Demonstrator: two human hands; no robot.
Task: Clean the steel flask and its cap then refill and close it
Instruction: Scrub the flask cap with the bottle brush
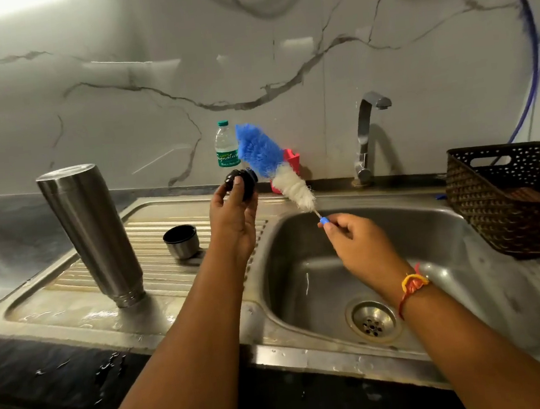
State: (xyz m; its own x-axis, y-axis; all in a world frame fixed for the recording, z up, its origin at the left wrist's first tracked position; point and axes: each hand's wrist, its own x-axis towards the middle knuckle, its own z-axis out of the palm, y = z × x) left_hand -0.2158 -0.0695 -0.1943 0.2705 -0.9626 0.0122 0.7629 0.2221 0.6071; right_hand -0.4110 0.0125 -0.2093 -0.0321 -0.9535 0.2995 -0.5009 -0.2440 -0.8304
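Note:
The steel flask (89,230) stands upside down, mouth down, on the wet drainboard (157,282) at the left. Its steel cup-lid (181,241) sits open side up on the drainboard ridges. My left hand (235,216) holds the black stopper cap (241,182) up above the drainboard's right edge. My right hand (353,237) pinches the blue handle tip of a bottle brush (272,164) with blue and white bristles. The brush slants up and left over the sink rim, its blue end right beside the cap.
The sink basin (351,262) with its drain (372,321) lies below my right hand. A steel tap (366,134) stands behind it, no water running. A small plastic water bottle (226,144) and a red holder (293,165) stand at the wall. A dark woven basket (511,199) sits at the right.

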